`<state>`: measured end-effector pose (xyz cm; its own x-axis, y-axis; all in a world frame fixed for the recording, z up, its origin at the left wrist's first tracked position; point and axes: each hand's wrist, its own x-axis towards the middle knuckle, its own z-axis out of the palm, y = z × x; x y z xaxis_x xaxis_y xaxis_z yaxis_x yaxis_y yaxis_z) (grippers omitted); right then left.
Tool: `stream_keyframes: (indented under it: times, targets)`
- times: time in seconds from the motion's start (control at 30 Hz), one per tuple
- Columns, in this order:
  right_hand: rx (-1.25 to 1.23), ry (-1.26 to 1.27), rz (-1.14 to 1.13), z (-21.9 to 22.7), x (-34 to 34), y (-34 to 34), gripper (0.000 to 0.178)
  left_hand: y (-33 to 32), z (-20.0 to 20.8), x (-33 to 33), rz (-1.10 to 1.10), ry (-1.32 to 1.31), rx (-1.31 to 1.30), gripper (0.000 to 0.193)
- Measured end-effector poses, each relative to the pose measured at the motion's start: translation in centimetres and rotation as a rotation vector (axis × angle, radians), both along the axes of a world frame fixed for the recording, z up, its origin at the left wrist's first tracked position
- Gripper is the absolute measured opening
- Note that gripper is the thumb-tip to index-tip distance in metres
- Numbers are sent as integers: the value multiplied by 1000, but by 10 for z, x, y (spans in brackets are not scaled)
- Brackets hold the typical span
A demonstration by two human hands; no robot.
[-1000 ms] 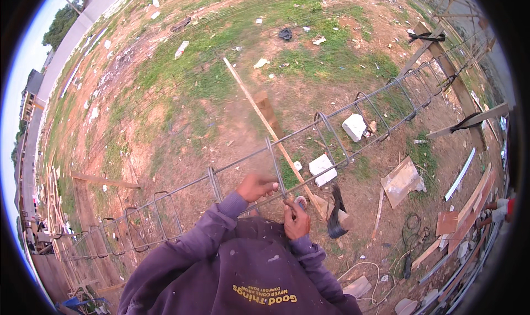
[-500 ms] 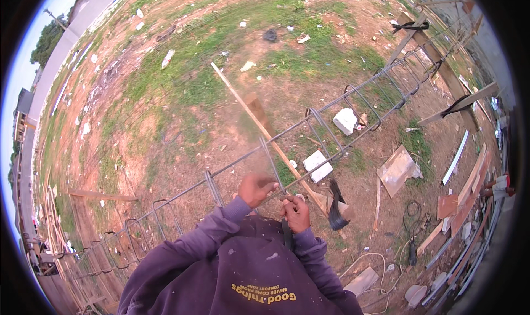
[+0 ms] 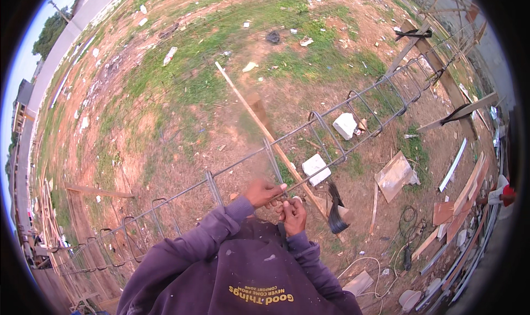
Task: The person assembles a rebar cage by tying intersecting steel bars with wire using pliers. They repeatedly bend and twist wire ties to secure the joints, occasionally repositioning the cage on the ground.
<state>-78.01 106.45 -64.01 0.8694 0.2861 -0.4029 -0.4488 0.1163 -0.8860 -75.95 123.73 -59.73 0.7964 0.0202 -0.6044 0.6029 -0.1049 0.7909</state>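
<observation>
A rebar cage (image 3: 241, 161) of long steel bars and bent stirrups runs slantwise in front of me, from lower left to upper right. My left hand (image 3: 263, 193) is at the near bar, its fingers closed where a stirrup (image 3: 274, 161) meets that bar. Close by on the right, my right hand (image 3: 293, 214) pinches at the same joint from below. Whatever small piece lies between the fingertips is too small to make out. To the right of my hands, a bundle of black tie wire (image 3: 337, 211) hangs by the end of a wooden support.
A thin wooden strip (image 3: 243, 101) crosses under the cage. White blocks (image 3: 316, 169) lie on the ground beyond it. A wooden post frame (image 3: 441, 67) stands at the upper right. Boards (image 3: 394, 174), a pale cable (image 3: 369, 259) and pipes lie at the right.
My left hand has shifted slightly down and right toward the joint, its fingers now closer to my right hand. My right hand stays at the joint, slightly lower in view.
</observation>
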Motion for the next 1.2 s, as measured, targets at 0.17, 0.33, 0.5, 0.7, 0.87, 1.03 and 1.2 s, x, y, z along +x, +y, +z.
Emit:
stream_keyframes:
  times: [0.17,0.33,0.5,0.7,0.87,1.03,1.2]
  targets:
    - [5,16,-30,13,-3,5,15,-8,12,2,3,-16,94,60]
    - [-71,-73,97,35,7,-11,17,-14,27,3,56,-59,52,49]
    - [-290,-245,297,67,13,-29,16,-17,28,-5,20,-110,17,44]
    - [-808,-842,687,124,59,-52,16,-25,11,-13,98,-103,-27,39]
    - [-904,-947,839,113,136,-16,17,-24,2,-15,129,-88,-86,40]
    - [-1077,-519,1361,53,179,29,33,-26,0,-16,113,-135,7,45]
    - [-1258,-457,1524,17,185,46,56,-28,2,-15,122,-152,63,41]
